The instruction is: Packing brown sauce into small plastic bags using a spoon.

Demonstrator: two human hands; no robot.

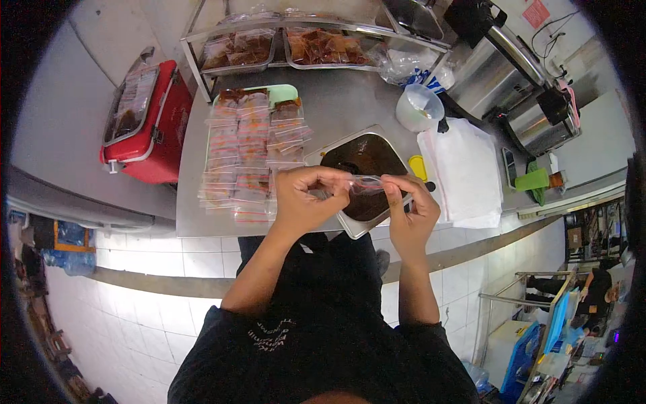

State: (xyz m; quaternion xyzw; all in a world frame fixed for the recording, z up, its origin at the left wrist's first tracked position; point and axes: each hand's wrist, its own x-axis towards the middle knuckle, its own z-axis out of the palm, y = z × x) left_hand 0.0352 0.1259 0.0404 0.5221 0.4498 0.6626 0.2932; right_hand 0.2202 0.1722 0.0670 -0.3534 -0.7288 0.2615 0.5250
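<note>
Between my left hand (313, 194) and my right hand (411, 207), a clear plastic zip bag (367, 184) with a red line at its mouth is pinched at both ends. Its mouth looks slightly parted; what it contains cannot be made out. Right below the hands sits a steel pan (361, 230) of dark brown sauce (361, 151), partly covered by the fingers. To the left, rows of filled zip bags (252, 146) overlap on a pale green tray (283, 92).
A red cooler box (166, 126) stands left of the steel table (343, 98). Trays of bagged food (328, 45) fill the back shelf. Rightward are a white tub (420, 108), a yellow lid (417, 167), a white cloth (462, 171) and a green cup (532, 179). Another person (598, 293) is far right.
</note>
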